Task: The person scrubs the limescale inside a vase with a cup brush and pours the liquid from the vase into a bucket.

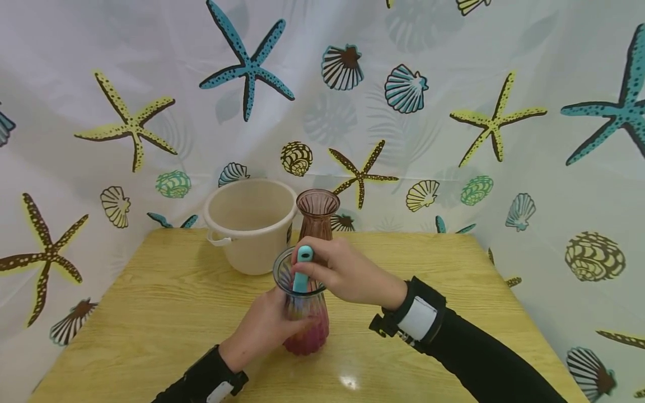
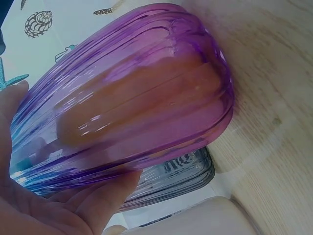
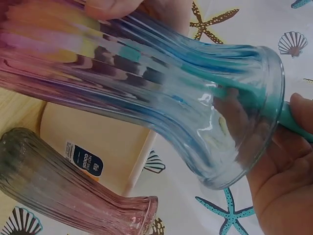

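Black sleeve (image 1: 489, 352) behind it, the right hand (image 1: 347, 272) pinches a turquoise handle (image 1: 302, 279); below, the left hand (image 1: 267, 326) curls round the glass vase (image 1: 306, 342) it enters; likely stiff, slippery, fragile, best held mid-body.

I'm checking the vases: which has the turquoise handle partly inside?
The front vase, blue above and pink below, in the left hand; the rear vase, brownish on top, is in neither hand.

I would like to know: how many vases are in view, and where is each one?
2: the pink-and-blue vase, held by the left hand, and the brownish-pink vase behind it, right of the bucket.
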Tool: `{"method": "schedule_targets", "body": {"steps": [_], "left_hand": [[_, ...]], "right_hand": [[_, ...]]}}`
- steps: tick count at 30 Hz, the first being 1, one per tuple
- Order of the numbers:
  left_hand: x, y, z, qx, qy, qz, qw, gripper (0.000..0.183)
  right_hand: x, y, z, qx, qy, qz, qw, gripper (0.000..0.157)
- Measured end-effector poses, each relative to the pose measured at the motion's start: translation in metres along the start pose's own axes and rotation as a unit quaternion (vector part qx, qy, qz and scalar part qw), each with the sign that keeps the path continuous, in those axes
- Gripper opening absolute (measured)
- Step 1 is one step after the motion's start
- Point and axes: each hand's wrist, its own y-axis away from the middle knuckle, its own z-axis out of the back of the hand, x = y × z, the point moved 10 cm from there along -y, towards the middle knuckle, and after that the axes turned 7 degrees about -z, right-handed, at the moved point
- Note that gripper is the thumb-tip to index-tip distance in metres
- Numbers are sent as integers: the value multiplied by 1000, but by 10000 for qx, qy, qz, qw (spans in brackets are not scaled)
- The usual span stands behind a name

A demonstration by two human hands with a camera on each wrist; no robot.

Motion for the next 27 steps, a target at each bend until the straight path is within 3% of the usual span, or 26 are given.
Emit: {"method": "schedule_targets", "body": {"steps": [7,17,21,27], "left_hand": [[0,-1,-2,63,8,37,10000,84],[-2,-2,-1,139,-150,-82,9998,75],[-2,-1,-1,160,-247,-113,9995,75],[-2,-1,1,56,-221,-124,9997,75]], "right_hand": [[-27,3,-6,-17,341,-50,9994,4],[-33,0,1,185,1102,-440,9928,7],[-31,0,0,202,954,-442,9942,9],[-17,0,0,165,272,-368,9988,5]]}}
